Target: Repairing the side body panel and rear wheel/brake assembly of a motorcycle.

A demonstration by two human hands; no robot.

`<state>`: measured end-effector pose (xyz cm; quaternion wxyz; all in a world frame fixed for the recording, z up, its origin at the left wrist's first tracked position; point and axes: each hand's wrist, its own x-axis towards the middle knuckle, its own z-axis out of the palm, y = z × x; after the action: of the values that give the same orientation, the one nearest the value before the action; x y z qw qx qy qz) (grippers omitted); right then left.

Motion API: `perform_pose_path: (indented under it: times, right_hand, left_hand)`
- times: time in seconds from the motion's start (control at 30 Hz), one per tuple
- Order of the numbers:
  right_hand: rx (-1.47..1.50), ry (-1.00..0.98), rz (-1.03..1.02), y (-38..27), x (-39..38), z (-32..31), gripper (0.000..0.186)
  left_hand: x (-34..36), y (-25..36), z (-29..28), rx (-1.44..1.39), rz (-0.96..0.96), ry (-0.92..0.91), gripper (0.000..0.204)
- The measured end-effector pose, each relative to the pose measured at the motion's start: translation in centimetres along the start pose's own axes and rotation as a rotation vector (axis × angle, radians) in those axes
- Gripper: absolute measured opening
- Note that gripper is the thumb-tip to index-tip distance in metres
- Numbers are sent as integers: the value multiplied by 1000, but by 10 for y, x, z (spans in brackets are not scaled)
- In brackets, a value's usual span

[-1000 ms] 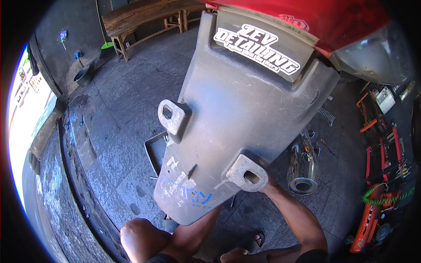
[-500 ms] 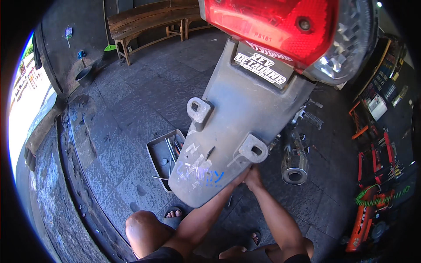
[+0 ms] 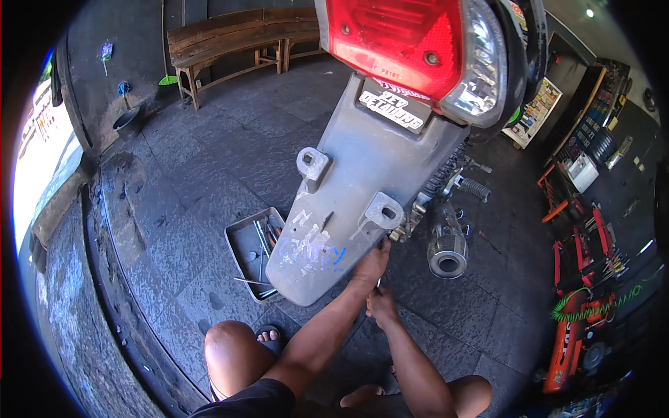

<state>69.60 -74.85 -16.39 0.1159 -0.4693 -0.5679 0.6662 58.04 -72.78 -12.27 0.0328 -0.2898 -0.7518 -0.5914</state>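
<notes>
A motorcycle's grey rear fender (image 3: pixel 348 188) hangs over the middle, with the red tail light (image 3: pixel 397 42) above it. My left hand (image 3: pixel 373 265) reaches in beside the fender's lower right edge, near the metal parts there. Its fingers look curled, but the fender partly hides them and what they hold. Just below, my right hand (image 3: pixel 381 307) is closed around a slim metal tool (image 3: pixel 379 283); only a short shiny piece shows, so its kind is unclear. To the right of both hands sits the silver exhaust muffler (image 3: pixel 447 254).
A metal tray (image 3: pixel 240 258) with several tools lies on the dark tiled floor, left of the fender. A wooden bench (image 3: pixel 244 42) stands at the back. On the right are red tool holders (image 3: pixel 603 233), an orange floor jack (image 3: pixel 566 348) and a coiled green hose (image 3: pixel 599 301).
My right hand has come out from beneath the fender and drawn back toward me, with the slim metal tool now showing. The left hand shows more beside the fender. The view has shifted.
</notes>
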Motion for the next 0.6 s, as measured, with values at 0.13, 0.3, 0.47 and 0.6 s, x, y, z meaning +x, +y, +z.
perform_pose_path:
  times: [0.13,0.3,0.47,0.6]
  right_hand:
    - [-28,63,28,7,-10,-6,25]
    - [-37,86,31,4,-22,-5,24]
    - [-48,98,38,8,-30,-7,23]
    - [-68,108,39,10,-35,-8,24]
  left_hand:
    - [-1,9,-3,118,46,61,17]
    - [7,6,-11,142,145,23,14]
    - [13,7,-15,147,224,-24,12]
    - [13,10,-21,156,203,-70,12]
